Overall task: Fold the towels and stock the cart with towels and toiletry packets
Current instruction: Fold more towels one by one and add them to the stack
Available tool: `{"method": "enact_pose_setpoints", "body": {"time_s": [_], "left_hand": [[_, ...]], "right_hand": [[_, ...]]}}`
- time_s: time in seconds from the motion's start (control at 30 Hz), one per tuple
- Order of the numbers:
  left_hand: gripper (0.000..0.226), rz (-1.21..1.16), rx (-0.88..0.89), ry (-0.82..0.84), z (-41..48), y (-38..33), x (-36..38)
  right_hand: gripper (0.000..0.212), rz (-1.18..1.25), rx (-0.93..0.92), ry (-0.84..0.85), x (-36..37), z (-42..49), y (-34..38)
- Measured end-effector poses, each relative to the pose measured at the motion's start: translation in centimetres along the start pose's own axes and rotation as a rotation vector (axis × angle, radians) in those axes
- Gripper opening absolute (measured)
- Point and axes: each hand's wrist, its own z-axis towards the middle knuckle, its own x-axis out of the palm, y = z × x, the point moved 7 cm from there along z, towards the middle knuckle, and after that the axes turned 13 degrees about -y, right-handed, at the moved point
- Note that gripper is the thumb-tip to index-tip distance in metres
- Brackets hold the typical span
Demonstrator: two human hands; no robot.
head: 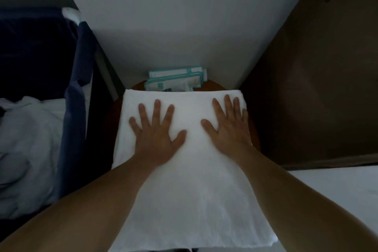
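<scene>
- A folded white towel [190, 190] is laid over a round brown bench [254, 135], and its near edge is carried past the bench rim toward the camera.
- The left hand [157, 137] is pressed flat on the far left part of the towel. Its fingers [157, 108] are held straight and spread, and nothing is gripped.
- The right hand [229, 129] is laid flat on the far right part of the towel, near its edge. Its fingers are likewise straight, and nothing is held.
- Teal-edged toiletry packets [176, 82] are stacked at the back of the bench, just beyond the towel and against the white wall [184, 26].
- A blue fabric bin [73, 108] holding crumpled white linen [26, 139] is seen at the left.
- A brown door [317, 88] is seen at the right.
</scene>
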Motion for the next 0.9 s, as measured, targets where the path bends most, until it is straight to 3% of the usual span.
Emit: {"method": "enact_pose_setpoints", "body": {"time_s": [0.17,0.43,0.63,0.9], "left_hand": [[0.083,0.013,-0.007,0.016,0.1,-0.3,0.3],[0.082,-0.051,0.017,0.191,-5.1,-0.3,-1.5],[0.082,-0.06,0.081,0.187,-13.8,-0.4,-1.5],[0.079,-0.022,0.071,0.181,-13.5,-0.5,-0.4]], "right_hand": [[0.079,-0.003,0.004,-0.028,0.3,0.1,-0.3],[0.085,0.001,-0.108,0.17,-1.4,-6.9,-0.1],[0.087,-0.009,-0.081,0.13,-1.9,-17.7,0.1],[0.084,-0.049,-0.077,0.069,-0.3,-17.0,0.0]]}}
